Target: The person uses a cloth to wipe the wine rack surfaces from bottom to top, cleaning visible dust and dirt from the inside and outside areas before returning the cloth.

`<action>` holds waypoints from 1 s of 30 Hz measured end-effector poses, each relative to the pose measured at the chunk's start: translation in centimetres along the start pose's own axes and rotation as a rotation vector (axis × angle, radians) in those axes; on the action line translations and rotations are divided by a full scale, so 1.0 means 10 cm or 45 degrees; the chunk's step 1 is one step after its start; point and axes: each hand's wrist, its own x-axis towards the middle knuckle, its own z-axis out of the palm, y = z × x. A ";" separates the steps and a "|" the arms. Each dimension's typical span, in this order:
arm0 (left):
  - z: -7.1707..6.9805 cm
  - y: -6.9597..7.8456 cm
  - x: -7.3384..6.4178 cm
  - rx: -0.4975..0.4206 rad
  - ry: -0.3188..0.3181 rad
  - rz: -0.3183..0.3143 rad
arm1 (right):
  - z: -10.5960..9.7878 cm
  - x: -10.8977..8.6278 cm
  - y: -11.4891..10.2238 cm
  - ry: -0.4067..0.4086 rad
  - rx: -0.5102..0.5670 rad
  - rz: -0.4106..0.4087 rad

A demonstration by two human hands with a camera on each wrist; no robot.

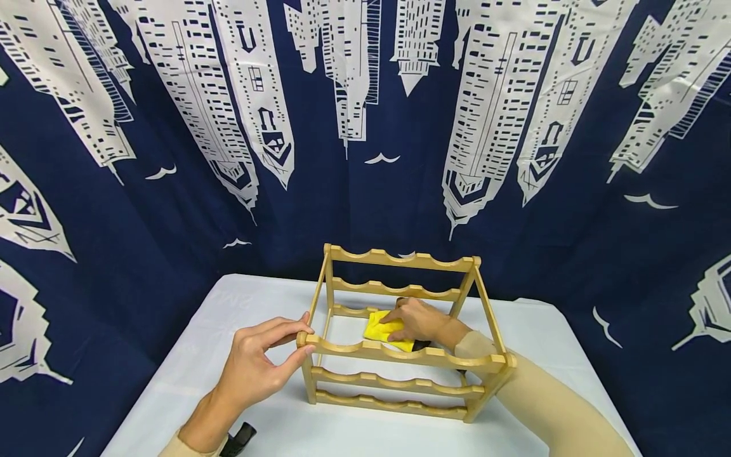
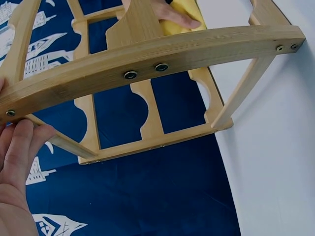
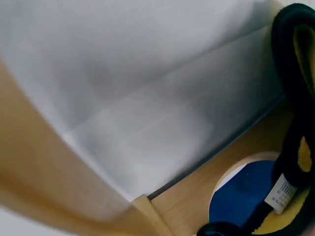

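Observation:
A light wooden wine rack (image 1: 400, 353) with scalloped rails stands on the white-covered table. My left hand (image 1: 257, 362) pinches its near left top corner, the thumb on the near side of the rail and the fingers over the end; the left wrist view shows the fingers against the side bar (image 2: 142, 64). Inside the frame, my right hand (image 1: 421, 319) holds a folded yellow cloth (image 1: 377, 329), its thumb and fingers on top of it. Up close in the right wrist view, the cloth has thick black edging (image 3: 290, 73) and a white barcode tag (image 3: 281, 193).
The white table cover (image 1: 211, 355) extends around the rack on all sides. Behind and beside it hangs a dark blue curtain (image 1: 365, 209) printed with white buildings and birds. My right forearm (image 1: 559, 400) lies across the rack's right end. A black strap (image 1: 238, 438) is on the left wrist.

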 end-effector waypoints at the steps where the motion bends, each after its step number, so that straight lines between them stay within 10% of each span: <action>1: 0.00 0.00 0.00 0.001 0.005 0.002 | -0.02 -0.01 0.00 -0.003 -0.015 0.000; 20: 0.02 -0.04 0.00 -0.016 0.017 0.013 | -0.24 -0.64 0.02 -0.097 -0.164 0.282; 30: 0.00 -0.03 -0.02 -0.081 0.016 -0.007 | -0.30 -0.74 0.01 0.127 -0.122 0.044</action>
